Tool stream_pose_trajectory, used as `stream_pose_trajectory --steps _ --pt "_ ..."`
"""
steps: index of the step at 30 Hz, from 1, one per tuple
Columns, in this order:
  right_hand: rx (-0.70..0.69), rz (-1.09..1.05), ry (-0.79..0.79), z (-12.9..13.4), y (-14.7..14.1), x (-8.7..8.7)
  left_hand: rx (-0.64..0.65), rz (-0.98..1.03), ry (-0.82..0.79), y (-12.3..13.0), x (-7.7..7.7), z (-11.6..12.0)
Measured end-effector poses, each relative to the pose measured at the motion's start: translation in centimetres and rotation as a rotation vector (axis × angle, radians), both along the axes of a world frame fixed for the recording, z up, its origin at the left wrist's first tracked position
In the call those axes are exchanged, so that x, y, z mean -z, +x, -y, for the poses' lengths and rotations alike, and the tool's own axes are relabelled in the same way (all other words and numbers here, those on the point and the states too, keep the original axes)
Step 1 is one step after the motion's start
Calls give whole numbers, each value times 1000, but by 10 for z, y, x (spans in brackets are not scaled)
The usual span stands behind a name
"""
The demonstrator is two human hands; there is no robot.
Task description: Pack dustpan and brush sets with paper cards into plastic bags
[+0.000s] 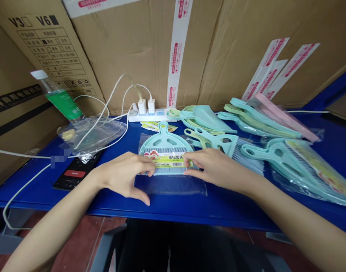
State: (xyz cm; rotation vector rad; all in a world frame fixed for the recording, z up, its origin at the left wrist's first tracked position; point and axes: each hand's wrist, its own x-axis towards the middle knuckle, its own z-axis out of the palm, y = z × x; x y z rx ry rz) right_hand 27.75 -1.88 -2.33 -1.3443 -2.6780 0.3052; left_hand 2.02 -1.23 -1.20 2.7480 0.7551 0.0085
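Observation:
In front of me a light-blue dustpan and brush set lies in a clear plastic bag on the blue table, its handle pointing away. A green and yellow label card lies across the bristles. My left hand rests its bent fingers on the card's left end, the thumb spread away toward me. At the card's right end, my right hand has its fingers curled, with thumb and index finger at the edge. Whether the card lies inside or over the plastic is unclear.
Loose dustpans and brushes lie to the right, beside a bagged set and several stacked dustpans. A power strip, cables, a bottle, plastic bags and a phone sit behind and left. Cardboard boxes wall the back.

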Motion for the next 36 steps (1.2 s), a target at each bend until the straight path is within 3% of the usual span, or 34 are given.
stream_pose_trajectory --steps 10,21,31,36 --pt "-12 12 -32 0 0 -2 -16 -64 60 2 -5 9" --pt "-173 -146 -39 1 2 2 18 -8 94 7 0 10" --pt "-208 -170 -76 2 3 2 114 25 56 14 8 15" --pt "-234 -186 -73 2 2 4 106 112 43 12 4 15"
